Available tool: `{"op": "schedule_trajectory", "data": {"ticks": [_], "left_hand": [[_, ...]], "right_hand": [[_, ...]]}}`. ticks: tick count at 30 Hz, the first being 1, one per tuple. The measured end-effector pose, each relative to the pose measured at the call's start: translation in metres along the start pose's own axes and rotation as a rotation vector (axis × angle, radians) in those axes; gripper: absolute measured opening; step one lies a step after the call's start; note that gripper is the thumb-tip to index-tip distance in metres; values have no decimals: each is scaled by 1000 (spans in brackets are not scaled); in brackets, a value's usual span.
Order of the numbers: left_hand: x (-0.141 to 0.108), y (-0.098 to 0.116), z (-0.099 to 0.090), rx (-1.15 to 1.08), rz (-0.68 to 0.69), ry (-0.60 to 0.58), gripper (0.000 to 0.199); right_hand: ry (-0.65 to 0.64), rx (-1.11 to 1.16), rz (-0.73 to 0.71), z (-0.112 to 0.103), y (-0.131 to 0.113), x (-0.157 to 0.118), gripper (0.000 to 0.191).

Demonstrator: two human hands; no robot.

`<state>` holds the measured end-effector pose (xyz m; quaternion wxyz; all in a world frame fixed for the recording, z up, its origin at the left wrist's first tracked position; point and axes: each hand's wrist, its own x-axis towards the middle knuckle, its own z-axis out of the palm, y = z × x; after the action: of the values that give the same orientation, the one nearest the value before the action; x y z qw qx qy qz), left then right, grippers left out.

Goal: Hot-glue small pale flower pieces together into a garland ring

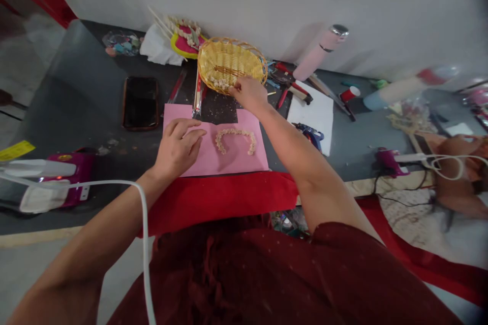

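Observation:
My right hand [249, 92] reaches to the front right rim of a yellow wicker basket [232, 58], its fingertips pinched beside small pale pieces [218, 83] lying inside. Whatever those fingertips hold is too small to make out. My left hand [181, 144] hovers over the left part of a pink sheet [198, 162], thumb and fingers apart with nothing between them. On the same sheet, to the right of that hand, lies an arch of pale, bumpy pieces [235, 133].
A phone [141, 103] lies left of the sheet. Behind are a pink bottle [322, 51] and a pink and yellow dish [186, 40]. Pliers [299, 92] rest near white paper [324, 124] at the right. A white cable [145, 244] crosses by my left arm. Glue guns lie at both sides.

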<state>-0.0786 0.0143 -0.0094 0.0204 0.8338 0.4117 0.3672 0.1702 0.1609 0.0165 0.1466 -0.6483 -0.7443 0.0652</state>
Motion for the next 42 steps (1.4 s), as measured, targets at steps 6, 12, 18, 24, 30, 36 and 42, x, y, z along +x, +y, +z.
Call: {"op": "schedule_trajectory", "data": {"ticks": [6,12,18,24,30,36,42], "left_hand": [[-1,1,5,-24,42,4,19],[-6,-1,15,-47,85,-49,16],[-13,4,19,-31,118,-176,22],[-10,16,15,-66,221,-280,25],[-10,16,16,-71,209,-318,25],[-11,15,16,-81,187,-357,25],[-10,15,16,-84,175,-378,25]], "right_hand": [[-39,-49,51,7,-1,9,22],[34,132,-61,-23,-4,-23,14],[-120,183,-249,-56,-13,-128,9],[-257,-2,-389,-30,-18,-178,15],[-184,-129,-374,-20,-24,-181,24],[-108,-114,-348,-15,-20,-186,26],[-61,-41,-303,-5,-20,-186,16]]}}
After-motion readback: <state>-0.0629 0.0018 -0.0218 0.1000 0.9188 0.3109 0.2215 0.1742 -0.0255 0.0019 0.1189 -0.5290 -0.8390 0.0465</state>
